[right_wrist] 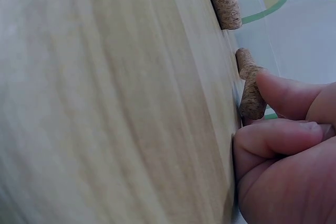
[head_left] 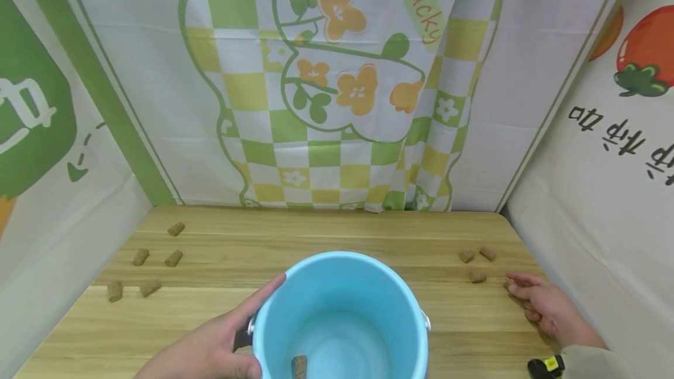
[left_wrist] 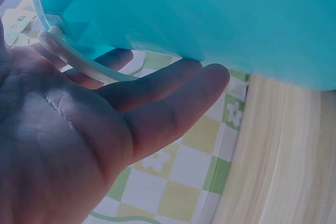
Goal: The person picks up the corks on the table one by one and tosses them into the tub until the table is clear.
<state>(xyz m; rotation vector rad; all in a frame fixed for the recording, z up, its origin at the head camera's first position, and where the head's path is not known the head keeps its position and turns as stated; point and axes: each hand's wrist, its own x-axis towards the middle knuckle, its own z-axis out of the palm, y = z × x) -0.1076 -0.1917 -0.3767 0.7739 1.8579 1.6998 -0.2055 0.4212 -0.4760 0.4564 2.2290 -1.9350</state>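
Here, a smooth, round-rimmed bucket point(head_left: 342, 285) is steadied at its left side by the left hand point(head_left: 216, 341), its fingers spread nearly straight; a rough, stubby cork point(right_wrist: 252, 100) is pinched in the right hand point(head_left: 547, 306) near the table's point(head_left: 237, 244) right edge. Three corks point(head_left: 477, 276) are scattered just beyond, five corks point(head_left: 173, 258) at far left, one inside the bucket; broad wood grain is seen between
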